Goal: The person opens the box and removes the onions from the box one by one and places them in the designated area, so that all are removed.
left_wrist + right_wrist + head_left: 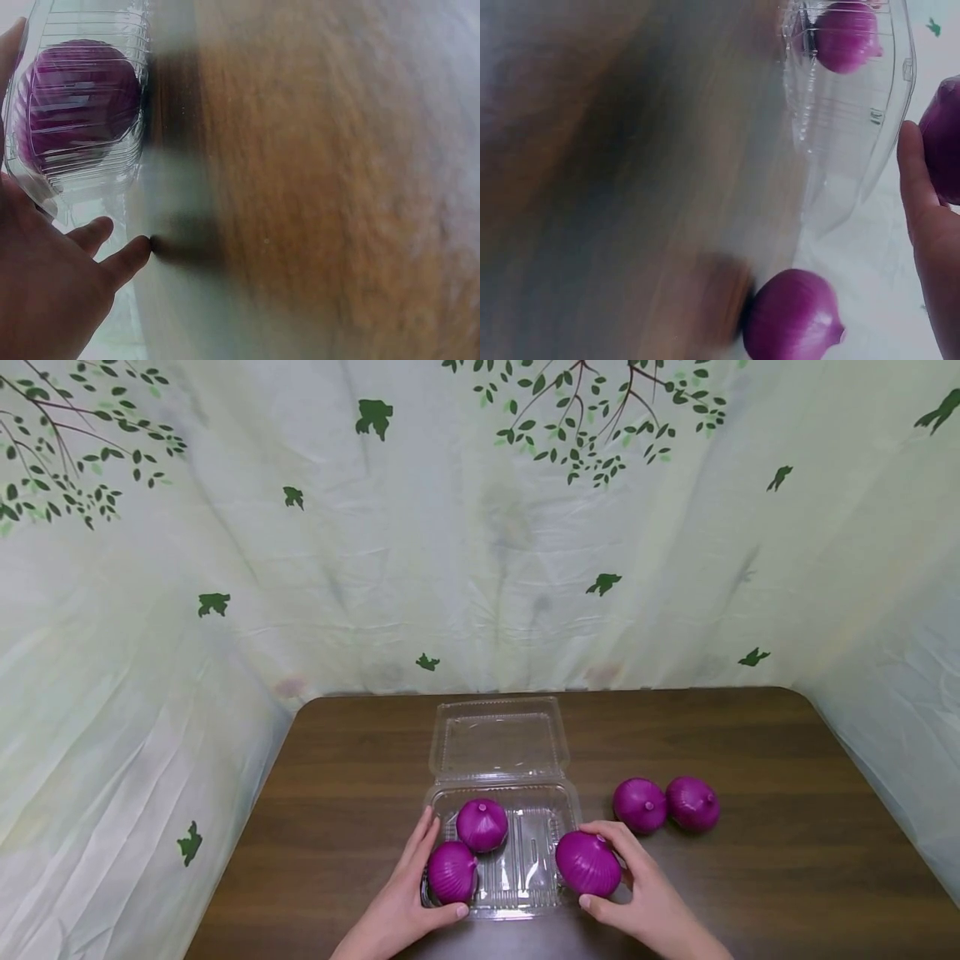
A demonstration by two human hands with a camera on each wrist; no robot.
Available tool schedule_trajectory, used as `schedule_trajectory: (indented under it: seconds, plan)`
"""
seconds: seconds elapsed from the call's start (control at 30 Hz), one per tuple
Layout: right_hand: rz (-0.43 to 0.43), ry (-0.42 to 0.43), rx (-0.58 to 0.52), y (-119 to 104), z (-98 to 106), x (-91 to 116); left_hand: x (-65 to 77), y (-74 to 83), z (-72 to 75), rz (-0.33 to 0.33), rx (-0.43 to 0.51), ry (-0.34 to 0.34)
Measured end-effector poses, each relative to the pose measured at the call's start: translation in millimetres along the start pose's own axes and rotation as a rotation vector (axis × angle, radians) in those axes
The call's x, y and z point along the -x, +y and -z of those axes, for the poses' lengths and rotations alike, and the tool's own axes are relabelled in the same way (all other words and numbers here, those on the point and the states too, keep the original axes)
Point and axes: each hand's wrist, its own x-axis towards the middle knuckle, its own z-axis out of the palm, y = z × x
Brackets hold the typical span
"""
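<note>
A clear plastic clamshell container (517, 906) lies with its lid folded back on the table. Two purple onions sit in its left half, a rear onion (482, 825) and a front onion (452, 872). My left hand (401, 893) rests along the container's left side, fingers extended and thumb at the front edge. In the left wrist view, this hand (52, 277) is beside the wall, through which an onion (82, 101) shows. My right hand (645, 893) grips a third onion (588, 863) at the container's right rim. The right wrist view shows this held onion (943, 142) above rim level.
Two more purple onions, one left (640, 805) and one right (693, 803), lie side by side on the brown table (750, 743), right of the container. The clear lid (498, 739) extends toward the rear edge. A pale leaf-printed curtain (480, 568) hangs behind and along both sides.
</note>
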Motion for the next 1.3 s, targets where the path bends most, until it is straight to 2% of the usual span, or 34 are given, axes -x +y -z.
schedule_trajectory:
  seconds: [0.1,0.2,0.37,0.43,0.57,0.77,1.1,1.3]
  plan:
    - [0.036,0.017,0.034,2.8,2.7,4.8,-0.1,0.6,0.1,0.0,0.001,-0.003]
    - [0.043,0.072,0.094,4.1,5.2,8.3,-0.2,0.7,0.0,0.0,-0.001,-0.002]
    - [-0.004,0.23,0.24,2.5,14.7,14.5,-0.7,0.1,-0.1,0.004,0.002,-0.006]
    - [-0.022,0.258,0.274,2.0,20.8,17.5,-1.0,-0.2,-0.3,0.003,0.0,-0.004]
    - [-0.025,0.235,0.322,5.0,33.4,23.7,-1.1,-0.8,-0.7,0.001,0.0,-0.002]
    - [-0.008,0.211,0.331,11.6,51.5,30.0,-0.4,-1.2,-1.3,0.002,-0.004,0.003]
    - [-0.069,0.253,0.317,15.9,90.9,36.6,0.5,-1.0,-1.7,-0.002,0.0,0.006]
    - [-0.095,0.335,0.394,15.4,113.3,39.4,0.3,0.1,-1.8,-0.001,0.006,0.005]
